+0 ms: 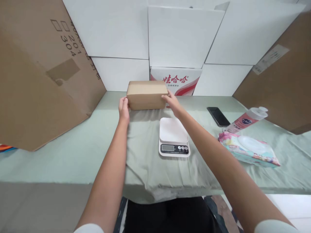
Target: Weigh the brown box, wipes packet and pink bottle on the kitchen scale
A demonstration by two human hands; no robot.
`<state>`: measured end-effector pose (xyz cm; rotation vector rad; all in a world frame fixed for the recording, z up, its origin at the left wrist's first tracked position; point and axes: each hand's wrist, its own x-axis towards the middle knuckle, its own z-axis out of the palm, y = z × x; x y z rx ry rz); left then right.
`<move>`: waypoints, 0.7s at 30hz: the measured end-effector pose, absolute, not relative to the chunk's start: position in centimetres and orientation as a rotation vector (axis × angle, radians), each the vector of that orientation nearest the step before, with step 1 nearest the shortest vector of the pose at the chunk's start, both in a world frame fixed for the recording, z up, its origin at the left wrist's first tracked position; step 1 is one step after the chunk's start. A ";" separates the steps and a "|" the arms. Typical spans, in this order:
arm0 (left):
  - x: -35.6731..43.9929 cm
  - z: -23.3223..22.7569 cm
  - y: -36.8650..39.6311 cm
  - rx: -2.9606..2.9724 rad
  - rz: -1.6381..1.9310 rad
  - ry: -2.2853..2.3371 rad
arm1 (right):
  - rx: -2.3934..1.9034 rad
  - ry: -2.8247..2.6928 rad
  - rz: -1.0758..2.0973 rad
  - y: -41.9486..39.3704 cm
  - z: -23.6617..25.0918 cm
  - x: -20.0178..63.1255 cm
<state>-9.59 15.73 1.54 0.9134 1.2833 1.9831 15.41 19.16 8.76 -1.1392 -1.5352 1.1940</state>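
While the counter (73, 155) spreads before me, I have the brown box (147, 95) toward its far side, long axis running left to right, beyond the white scale (173, 131); my left hand (124, 108) and right hand (172, 101) clamp its opposite ends, neither nearer.
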 end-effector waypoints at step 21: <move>-0.4 3.1 7.6 1.732 2.080 1.527 | -0.957 -1.502 0.381 5.0 1.5 27.7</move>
